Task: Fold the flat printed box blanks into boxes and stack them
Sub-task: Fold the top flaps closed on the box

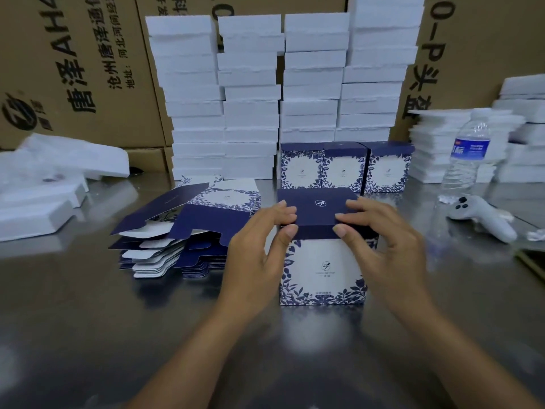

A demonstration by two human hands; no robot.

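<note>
A folded box point(323, 270), white with blue leaf print and a dark blue lid, stands upright on the steel table in the middle. My left hand point(259, 246) holds its left top edge, fingertips on the lid and thumb on the lid's front flap. My right hand point(383, 243) holds the right top edge the same way. A pile of flat printed blanks point(188, 228) lies to the left of the box. Three finished boxes point(345, 169) stand in a row behind it.
Tall stacks of white foam blocks point(250, 95) rise at the back before brown cartons point(73, 69). More foam lies at left point(44, 184) and right point(442, 146). A water bottle point(466, 154) and a white controller point(483, 216) sit at right.
</note>
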